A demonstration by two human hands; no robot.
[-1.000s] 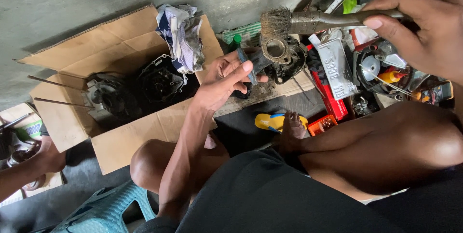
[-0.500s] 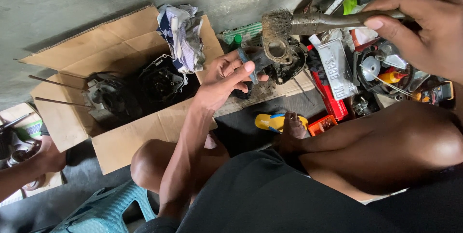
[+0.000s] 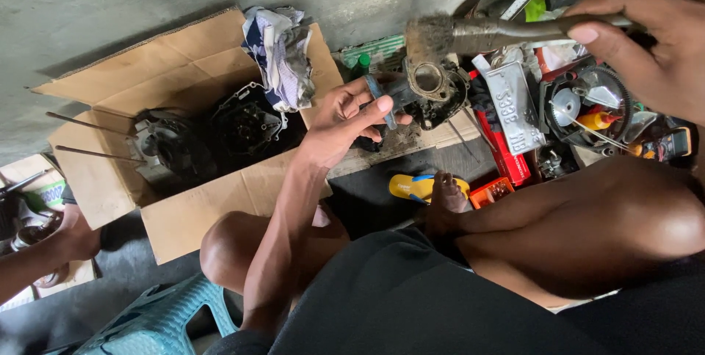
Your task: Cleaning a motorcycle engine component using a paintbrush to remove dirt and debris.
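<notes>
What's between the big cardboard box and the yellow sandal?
In the head view, the left hand and its forearm lie between the cardboard box and the yellow sandal, over dark floor.

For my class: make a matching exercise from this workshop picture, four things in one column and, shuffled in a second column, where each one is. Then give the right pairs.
Things
1. dirty brush
2. grey metal part
3. bundle of rags
4. yellow sandal

Places
A. on the far edge of the cardboard box
B. under the person's foot
C. held up in the right hand
D. gripped by the left hand

Pairs: 1-C, 2-D, 3-A, 4-B
</notes>
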